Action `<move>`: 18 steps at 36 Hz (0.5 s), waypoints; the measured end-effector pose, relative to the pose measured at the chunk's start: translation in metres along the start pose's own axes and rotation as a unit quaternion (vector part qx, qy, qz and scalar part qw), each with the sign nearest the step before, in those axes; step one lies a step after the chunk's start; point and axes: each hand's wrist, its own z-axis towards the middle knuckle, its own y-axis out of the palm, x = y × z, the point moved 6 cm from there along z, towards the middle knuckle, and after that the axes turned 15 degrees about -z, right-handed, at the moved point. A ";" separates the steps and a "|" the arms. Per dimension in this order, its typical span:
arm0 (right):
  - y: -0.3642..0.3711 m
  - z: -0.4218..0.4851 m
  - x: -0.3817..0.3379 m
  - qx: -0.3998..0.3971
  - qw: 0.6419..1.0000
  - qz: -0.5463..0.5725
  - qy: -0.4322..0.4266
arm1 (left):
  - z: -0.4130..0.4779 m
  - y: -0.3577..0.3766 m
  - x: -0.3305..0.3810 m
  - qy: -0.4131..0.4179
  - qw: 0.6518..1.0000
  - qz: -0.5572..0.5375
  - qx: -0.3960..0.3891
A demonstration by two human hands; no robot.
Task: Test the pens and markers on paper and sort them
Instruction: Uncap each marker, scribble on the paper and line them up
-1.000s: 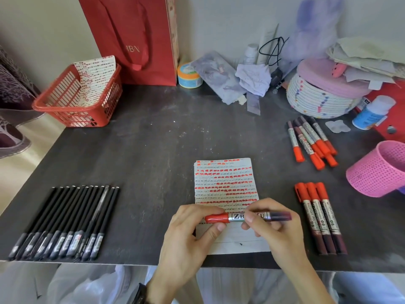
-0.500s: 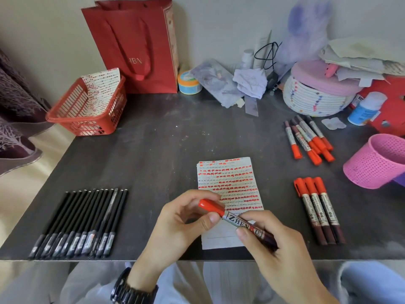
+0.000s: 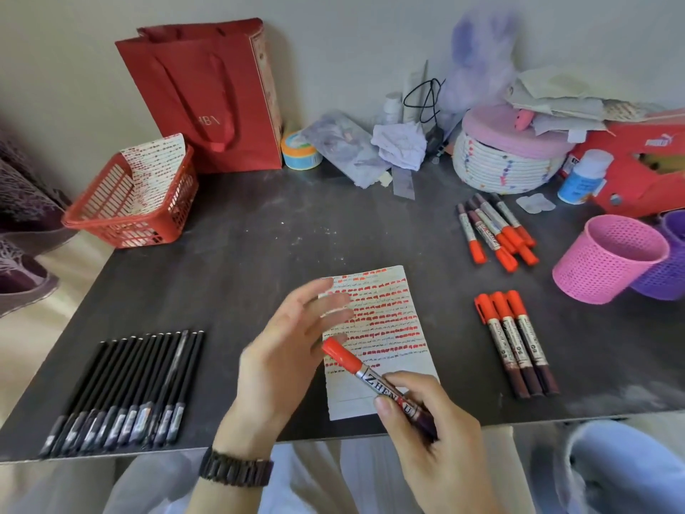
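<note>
Head cam, looking down at the table (image 3: 259,235): the right hand (image 3: 430,439) is wrapped round a red marker (image 3: 365,372), thumb and fingers on the barrel. It's held slanted just above the bottom of the paper (image 3: 393,313), with the red cap on and pointing up-left. The left hand (image 3: 289,358) is loose and spread, gripping nothing, hovering over the paper's left edge right by the cap. Progress-wise I'd say pretty far in: the paper is packed with rows of red dashes and only a bare strip at the bottom remains. To its right three markers (image 3: 517,339) lie neatly side by side, a back bunch (image 3: 495,231) sits further off near the pink cup (image 3: 608,257), and the black pens (image 3: 126,391) are lined up on the left. Which pile means working and which means dead, no idea. I also can't tell whether the one in hand is tested or not. Hard to see: the left hand is blurry, the marker's tail is buried in the right palm, the purple cup (image 3: 667,280) is cut off by the frame edge, and the bottoms of both cups don't show.
</note>
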 end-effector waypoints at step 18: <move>0.020 -0.039 -0.002 0.110 0.981 0.105 0.118 | 0.012 0.050 -0.021 -0.035 0.963 -0.266 0.033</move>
